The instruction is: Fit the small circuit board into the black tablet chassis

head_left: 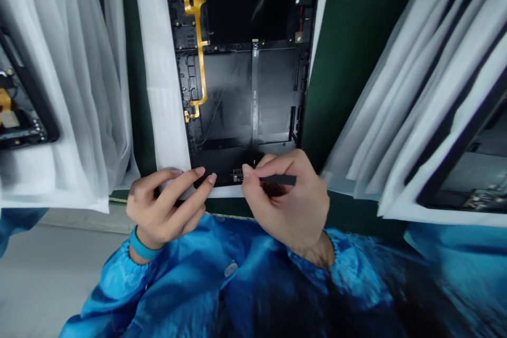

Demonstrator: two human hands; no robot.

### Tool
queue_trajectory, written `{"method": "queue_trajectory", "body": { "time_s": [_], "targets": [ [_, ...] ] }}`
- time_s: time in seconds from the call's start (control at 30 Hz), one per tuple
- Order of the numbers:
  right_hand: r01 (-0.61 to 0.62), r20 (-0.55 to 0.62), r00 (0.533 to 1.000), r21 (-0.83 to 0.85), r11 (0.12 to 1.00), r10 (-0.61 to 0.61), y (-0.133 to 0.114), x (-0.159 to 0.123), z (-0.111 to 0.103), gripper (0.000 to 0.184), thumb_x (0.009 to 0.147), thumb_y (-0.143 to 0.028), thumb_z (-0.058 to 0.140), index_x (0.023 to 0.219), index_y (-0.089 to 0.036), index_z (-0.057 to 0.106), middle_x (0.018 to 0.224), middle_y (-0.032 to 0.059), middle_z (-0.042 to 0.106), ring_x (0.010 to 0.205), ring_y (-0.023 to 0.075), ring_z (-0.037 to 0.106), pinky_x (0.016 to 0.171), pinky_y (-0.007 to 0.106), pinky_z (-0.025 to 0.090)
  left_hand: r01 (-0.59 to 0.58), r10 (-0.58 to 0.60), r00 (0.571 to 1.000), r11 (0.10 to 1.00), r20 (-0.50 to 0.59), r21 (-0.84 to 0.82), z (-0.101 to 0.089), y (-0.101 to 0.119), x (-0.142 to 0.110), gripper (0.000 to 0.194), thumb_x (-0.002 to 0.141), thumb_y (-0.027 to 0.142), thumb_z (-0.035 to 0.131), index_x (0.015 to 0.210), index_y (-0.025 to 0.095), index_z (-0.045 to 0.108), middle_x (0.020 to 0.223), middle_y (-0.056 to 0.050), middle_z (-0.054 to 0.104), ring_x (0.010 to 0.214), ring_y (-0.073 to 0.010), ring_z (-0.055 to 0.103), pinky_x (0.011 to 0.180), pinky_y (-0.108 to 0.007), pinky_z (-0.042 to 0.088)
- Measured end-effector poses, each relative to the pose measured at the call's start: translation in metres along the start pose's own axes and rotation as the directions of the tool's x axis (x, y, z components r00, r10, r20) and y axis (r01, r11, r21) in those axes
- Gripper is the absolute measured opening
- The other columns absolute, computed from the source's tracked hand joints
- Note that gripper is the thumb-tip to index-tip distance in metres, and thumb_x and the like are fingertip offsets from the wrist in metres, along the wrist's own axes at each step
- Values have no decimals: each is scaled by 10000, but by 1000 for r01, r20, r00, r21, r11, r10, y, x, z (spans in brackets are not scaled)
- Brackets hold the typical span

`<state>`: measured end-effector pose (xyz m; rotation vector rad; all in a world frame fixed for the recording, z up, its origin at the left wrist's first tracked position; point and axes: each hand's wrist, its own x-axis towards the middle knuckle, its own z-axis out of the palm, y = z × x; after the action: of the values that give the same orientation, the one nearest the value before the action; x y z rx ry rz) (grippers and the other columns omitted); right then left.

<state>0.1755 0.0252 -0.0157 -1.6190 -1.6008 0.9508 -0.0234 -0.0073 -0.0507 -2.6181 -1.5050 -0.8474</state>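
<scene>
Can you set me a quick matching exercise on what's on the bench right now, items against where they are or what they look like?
Items:
1. open tablet shell
2. orange flex cable
3. left hand
4. right hand

Descriptions:
A. pinches a thin dark tool at the shell's near edge
B. lies on a white sheet, inside facing up
C. fingertips rest on the shell's near left corner
D. runs down the shell's left side

Pairs: 1-B, 2-D, 3-C, 4-A
</scene>
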Motion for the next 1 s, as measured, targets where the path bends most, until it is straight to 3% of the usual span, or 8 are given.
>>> {"method": "queue_trajectory", "body": {
  "time_s": [0.4,0.53,0.63,0.73,1.0],
  "targets": [
    [45,-4,999,88,995,-44,7,-3,-5,199,845,-137,685,881,-256,530,675,-65,613,528,95,604,459,213,503,47,-49,995,999,86,24,-2,8,3,518,763,121,648,1226,350,682,1018,-24,658,945,-230,497,810,-355,465],
    [183,14,983,117,976,-186,11,-7,-7,290,789,-36,706,936,-238,558,693,-42,639,580,113,645,531,236,548,63,-69,990,997,121,51,-2,10,3,550,766,144,656,1262,381,654,1015,-35,636,951,-248,498,812,-375,460],
    [367,37,928,82,927,-371,16,-10,-7,327,775,19,694,940,-225,554,703,-21,641,568,105,615,531,236,545,89,-96,986,994,137,60,-3,12,3,537,773,164,646,1255,401,651,1008,-30,632,954,-246,498,827,-380,466],
    [453,81,888,0,891,-452,19,-13,-6,346,771,30,685,953,-225,540,682,-27,619,536,98,546,479,238,497,90,-97,986,994,138,59,-3,12,4,543,766,162,641,1250,409,649,1010,-19,623,961,-240,488,823,-373,468],
    [472,149,878,-118,873,-455,9,-8,-2,332,799,-8,651,678,-247,455,601,-51,499,511,101,454,471,250,457,90,-91,987,996,131,15,-1,11,6,485,779,155,651,1214,367,688,1013,-49,614,950,-242,484,816,-375,436]
  ]
}}
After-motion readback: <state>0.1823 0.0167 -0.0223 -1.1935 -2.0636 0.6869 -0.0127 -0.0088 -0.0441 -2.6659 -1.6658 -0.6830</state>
